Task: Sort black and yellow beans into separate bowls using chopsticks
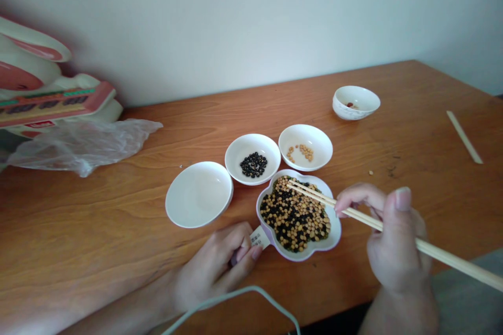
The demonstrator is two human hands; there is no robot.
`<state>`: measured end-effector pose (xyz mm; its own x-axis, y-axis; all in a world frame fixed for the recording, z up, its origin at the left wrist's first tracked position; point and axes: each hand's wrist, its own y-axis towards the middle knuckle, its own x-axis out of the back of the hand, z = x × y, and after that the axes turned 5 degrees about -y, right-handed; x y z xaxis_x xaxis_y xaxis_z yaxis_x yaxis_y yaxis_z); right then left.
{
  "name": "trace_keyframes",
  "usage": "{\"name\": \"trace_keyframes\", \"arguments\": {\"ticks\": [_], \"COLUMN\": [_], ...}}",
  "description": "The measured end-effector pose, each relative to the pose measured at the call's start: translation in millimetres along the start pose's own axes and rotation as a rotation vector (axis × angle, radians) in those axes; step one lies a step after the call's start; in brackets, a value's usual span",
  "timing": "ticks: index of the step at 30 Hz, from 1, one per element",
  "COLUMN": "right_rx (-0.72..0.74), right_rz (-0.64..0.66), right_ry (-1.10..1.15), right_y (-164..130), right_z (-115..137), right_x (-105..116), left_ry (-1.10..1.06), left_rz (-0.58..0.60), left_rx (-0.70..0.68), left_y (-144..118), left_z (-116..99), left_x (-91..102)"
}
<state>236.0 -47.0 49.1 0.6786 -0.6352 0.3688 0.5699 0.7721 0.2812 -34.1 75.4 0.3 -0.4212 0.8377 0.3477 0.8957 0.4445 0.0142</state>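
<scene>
At the far left of the wooden table (98, 209) stood a white and pink object (47, 94), only partly in view, and a crumpled clear plastic bag (84, 144) lay just in front of it. Further right was an empty white dish (198, 193). Its rim touched the next white dish (252, 158), which held a small heap of black beans (253, 164). Beside that one stood a third white dish (305, 146) with a few yellow beans (304, 152) in it.

The left hand (216, 267) rested on the table at the near edge, with its fingers closed around a small handle with a paper label (259, 237), at the left side of the flower-shaped bowl (334, 238). This bowl stood just in front of the two bean dishes and was full of mixed yellow and black beans (294, 214).

The right hand (393, 241) gripped a pair of wooden chopsticks (353, 210). Their tips were over the far part of the mixed beans. I could not tell if a bean was between the tips.

Well behind, to the right, stood a small patterned bowl (356, 101) with something reddish inside. One loose bean (370, 172) lay on the table, and a single wooden stick (464, 137) lay near the right edge.
</scene>
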Motion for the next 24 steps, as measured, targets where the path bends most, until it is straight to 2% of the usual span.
{"name": "trace_keyframes", "arguments": {"ticks": [10,20,24], "right_rx": [-0.026,0.005,-0.05], "right_rz": [-0.025,0.003,0.012], "right_ry": [0.033,0.063,0.075], "right_y": [-15,-13,-14], "right_z": [-16,-16,-18], "right_x": [1,-4,-1], "left_ry": [0.0,-0.016,-0.016], "left_rz": [-0.001,0.006,0.008], "left_rx": [-0.013,-0.014,-0.002], "left_y": [2,2,2], "left_z": [-2,-3,-3], "left_x": [0.9,1.8,1.9]}}
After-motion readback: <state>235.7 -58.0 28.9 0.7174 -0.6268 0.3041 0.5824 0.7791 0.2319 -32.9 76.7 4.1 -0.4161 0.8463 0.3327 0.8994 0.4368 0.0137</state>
